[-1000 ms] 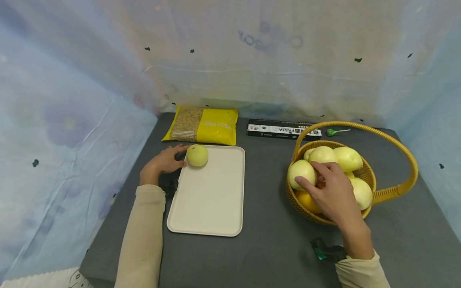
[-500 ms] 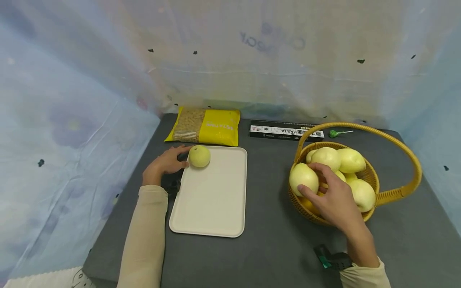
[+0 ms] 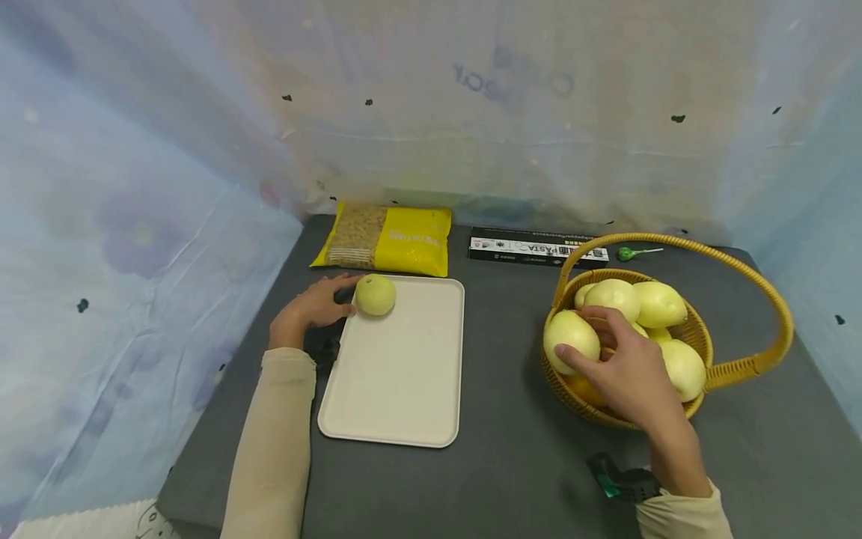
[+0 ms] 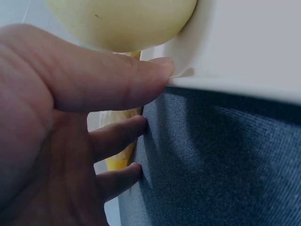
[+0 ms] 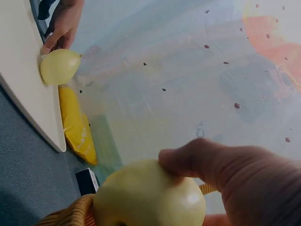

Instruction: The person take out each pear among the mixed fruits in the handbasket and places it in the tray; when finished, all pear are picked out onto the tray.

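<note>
In the head view my right hand (image 3: 629,367) pinches a pale yellow pear (image 3: 571,343) between thumb and fingers at the left rim of the wicker basket (image 3: 697,340). Close up, the right wrist view has the thumb across the top of this pear (image 5: 148,197). More pale fruit (image 3: 660,305) and an orange one (image 3: 584,389) lie in the basket. A second pear (image 3: 376,295) sits in the far left corner of the white tray (image 3: 397,374). My left hand (image 3: 316,303) rests beside it, thumb at the tray's rim and fingers loosely extended.
Behind the tray lies a yellow pasta bag (image 3: 414,241). A black pasta box (image 3: 532,248) and a green lollipop (image 3: 628,254) are along the back of the grey table (image 3: 505,359). The basket's tall handle (image 3: 761,284) arches over its right side. Printed sheets hang around the table.
The right hand's pear has shifted slightly toward the basket's left rim and the camera. My left hand keeps its place by the tray; the whole view has drifted slightly.
</note>
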The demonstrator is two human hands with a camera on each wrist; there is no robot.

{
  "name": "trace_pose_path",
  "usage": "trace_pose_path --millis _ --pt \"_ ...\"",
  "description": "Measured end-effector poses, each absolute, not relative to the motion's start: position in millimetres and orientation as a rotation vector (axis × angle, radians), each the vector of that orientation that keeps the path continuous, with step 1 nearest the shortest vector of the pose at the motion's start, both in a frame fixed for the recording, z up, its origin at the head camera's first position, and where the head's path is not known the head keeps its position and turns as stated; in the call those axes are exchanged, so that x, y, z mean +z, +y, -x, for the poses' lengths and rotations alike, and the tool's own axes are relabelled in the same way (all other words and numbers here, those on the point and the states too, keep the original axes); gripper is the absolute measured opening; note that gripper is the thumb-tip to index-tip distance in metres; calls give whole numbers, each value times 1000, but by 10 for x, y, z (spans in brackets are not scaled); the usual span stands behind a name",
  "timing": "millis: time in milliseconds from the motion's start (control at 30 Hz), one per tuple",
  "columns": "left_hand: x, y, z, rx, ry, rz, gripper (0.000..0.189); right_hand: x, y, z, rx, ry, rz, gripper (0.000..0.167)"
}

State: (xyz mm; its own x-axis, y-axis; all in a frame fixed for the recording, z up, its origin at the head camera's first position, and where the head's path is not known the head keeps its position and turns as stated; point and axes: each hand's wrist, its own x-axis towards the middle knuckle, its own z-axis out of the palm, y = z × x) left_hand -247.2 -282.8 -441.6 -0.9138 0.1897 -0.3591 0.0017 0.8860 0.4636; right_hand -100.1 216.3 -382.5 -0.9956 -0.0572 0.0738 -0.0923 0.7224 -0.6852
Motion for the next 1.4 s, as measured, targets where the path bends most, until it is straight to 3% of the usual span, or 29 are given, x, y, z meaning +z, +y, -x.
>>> trace_pose_path --millis 567,933,1400 --pt "-4410 -2822 2475 639 2658 -154 74 -3622 2277 1033 1396 -2685 -159 74" --pt "-4419 -2824 2468 633 2662 -151 74 -3390 1985 1251 1602 -2500 -462 70" --pt "-4408 -2823 2452 661 2660 -145 74 -3457 1392 1640 1690 -2422 -716 74"
